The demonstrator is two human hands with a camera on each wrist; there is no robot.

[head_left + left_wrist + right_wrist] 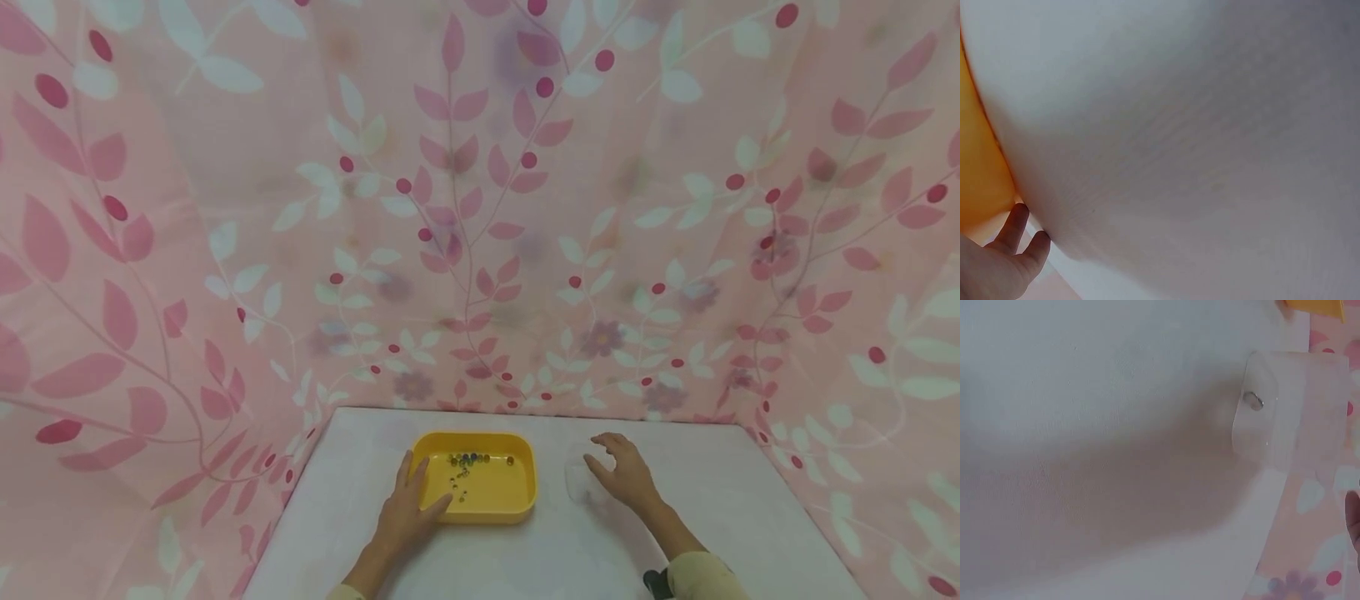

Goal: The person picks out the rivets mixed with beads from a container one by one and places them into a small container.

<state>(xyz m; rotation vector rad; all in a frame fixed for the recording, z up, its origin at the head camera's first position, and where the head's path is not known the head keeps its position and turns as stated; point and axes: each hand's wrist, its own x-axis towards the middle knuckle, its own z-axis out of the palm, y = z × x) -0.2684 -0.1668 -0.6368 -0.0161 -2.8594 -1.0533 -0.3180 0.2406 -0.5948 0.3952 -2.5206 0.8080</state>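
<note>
The left hand (408, 510) lies flat with fingers straight and together, pressed against the near-left wall and rim of the yellow tray (517, 504); it pinches nothing. In the left wrist view, two fingertips (1016, 219) show at lower left beside the tray's yellow wall. The tray sits low in the head view, slightly left of centre, on the white table (712, 508). It holds a scatter of small beads (468, 459), most clustered along the far wall, a few strung toward the middle. Right of the tray, the right hand (622, 475) hovers with fingers spread and loosely arched over a small clear plastic container (579, 482); whether the fingers touch it cannot be told. The right wrist view shows the container (1285, 412) at upper right with one small bead (1252, 400) inside. The container is judged light, thin-walled and easily tipped: take it by opposite side walls. The beads are judged small, hard and prone to roll; take them singly with fingertips.
</note>
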